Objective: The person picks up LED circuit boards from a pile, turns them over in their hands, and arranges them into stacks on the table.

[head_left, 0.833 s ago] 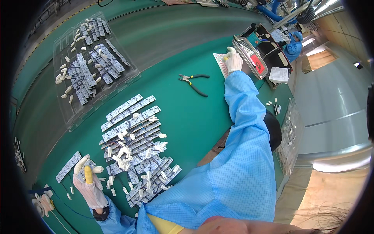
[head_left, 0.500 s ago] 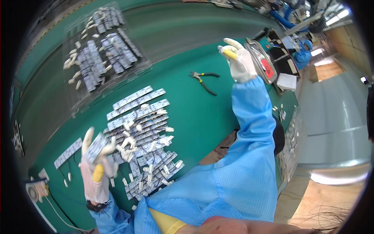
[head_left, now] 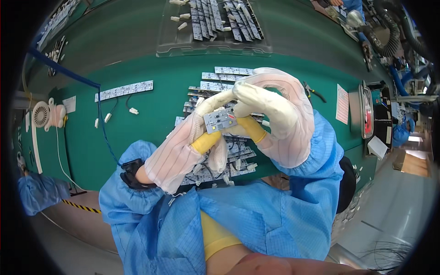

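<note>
Both my hands wear white striped gloves with yellow covers on the thumbs. They meet over a pile of light strip boards. My left hand is closed on a small white circuit board, its thumb along the lower edge. My right hand curls in from the right, with its thumb and fingers pinching the board's right end. A small red mark shows there, beside the thumb. Beneath my hands, strip boards with white connectors and dark wires lie stacked on the green mat; my gloves hide much of them.
A lone strip board with wired connectors lies to the left, near a small white fan. Ahead, a clear tray holds more boards. Pliers, a label sheet and a metal-rimmed container are at right. A blue cord runs to my left wrist.
My right hand has come in from the far right to meet the left. My left hand has brought the board up over the pile. The view has turned.
</note>
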{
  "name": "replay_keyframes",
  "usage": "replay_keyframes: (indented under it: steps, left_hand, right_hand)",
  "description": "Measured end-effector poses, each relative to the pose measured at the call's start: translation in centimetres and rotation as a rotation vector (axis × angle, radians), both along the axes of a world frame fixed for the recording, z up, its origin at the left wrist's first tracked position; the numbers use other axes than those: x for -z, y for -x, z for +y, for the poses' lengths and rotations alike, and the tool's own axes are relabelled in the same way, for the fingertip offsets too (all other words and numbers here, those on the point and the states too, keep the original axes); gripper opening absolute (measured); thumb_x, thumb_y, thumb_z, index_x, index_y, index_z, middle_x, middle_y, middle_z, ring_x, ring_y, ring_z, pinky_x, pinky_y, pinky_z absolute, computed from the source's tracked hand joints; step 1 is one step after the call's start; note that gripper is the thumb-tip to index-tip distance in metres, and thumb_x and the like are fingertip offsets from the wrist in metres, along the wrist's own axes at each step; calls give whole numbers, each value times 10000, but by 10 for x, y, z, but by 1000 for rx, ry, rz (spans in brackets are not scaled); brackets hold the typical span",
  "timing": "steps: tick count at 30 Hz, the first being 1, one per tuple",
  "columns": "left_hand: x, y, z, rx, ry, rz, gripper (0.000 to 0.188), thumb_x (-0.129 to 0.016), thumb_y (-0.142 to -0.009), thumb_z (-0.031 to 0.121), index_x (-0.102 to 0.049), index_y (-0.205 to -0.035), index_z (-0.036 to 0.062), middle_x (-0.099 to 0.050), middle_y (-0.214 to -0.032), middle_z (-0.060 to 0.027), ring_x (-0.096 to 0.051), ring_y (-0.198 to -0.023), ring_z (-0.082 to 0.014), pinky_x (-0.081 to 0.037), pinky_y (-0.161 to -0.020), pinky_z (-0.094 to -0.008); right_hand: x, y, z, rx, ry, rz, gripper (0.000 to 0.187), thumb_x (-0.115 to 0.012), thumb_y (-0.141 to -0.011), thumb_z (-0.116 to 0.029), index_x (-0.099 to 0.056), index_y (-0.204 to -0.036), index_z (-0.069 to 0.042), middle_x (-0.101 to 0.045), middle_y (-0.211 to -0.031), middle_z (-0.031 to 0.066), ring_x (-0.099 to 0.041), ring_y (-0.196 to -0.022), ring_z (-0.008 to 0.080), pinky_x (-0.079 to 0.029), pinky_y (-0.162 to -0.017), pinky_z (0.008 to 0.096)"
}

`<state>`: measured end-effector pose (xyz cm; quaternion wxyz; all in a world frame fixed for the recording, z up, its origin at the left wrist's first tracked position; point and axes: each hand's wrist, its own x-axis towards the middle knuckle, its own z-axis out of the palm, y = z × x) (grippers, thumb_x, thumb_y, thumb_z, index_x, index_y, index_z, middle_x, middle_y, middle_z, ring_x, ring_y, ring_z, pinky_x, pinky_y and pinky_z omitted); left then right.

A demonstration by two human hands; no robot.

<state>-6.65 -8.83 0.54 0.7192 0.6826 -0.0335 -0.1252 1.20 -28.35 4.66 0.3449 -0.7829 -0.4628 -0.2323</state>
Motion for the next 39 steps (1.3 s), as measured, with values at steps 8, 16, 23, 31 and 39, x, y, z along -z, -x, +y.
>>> replay_keyframes:
  steps: [8,16,23,31,39]
  left_hand:
    - [-8,3,6,73,-118,-74,536,-533,-956,114,-328,-1445,39,-500,-1321,-135,-510,-1209,-225,-385,-1034,-317]
    - [-7,3,4,54,-15,-133,525,-559,-935,193,-380,-1376,-27,-486,-1314,-137,-499,-1176,-213,-374,-1030,-316]
    - [30,16,12,11,-233,-280,520,-581,-929,152,-382,-1379,-16,-486,-1315,-139,-494,-1186,-226,-373,-1034,-327]
    - [-15,-7,2,64,18,-85,560,-495,-948,158,-285,-1434,-24,-604,-1140,-136,-625,-973,-215,-489,-892,-281]
    - [-15,-19,-9,180,477,239,891,-617,-897,287,-8,-1512,75,-598,-1181,-226,-662,-664,-184,-538,-522,-257]
  right_hand:
    - [-4,5,8,-27,91,-127,526,-696,-603,-125,-653,-1127,-107,-661,-982,55,-622,-946,247,-490,-836,419]
    - [-4,14,10,-2,80,-183,597,-636,-555,-198,-644,-1139,-73,-664,-930,64,-621,-968,258,-479,-884,487]
    - [-3,16,12,-65,146,-169,589,-594,-608,-214,-633,-1180,-76,-632,-856,35,-608,-982,250,-437,-940,506]
    - [3,10,9,-146,268,-299,570,-612,-697,-199,-565,-1256,-96,-638,-905,21,-582,-1064,225,-376,-1003,520]
    - [14,-11,-36,-221,-112,1078,513,-620,-930,-264,-442,-1351,-32,-610,-1025,88,-602,-880,145,-502,-788,276]
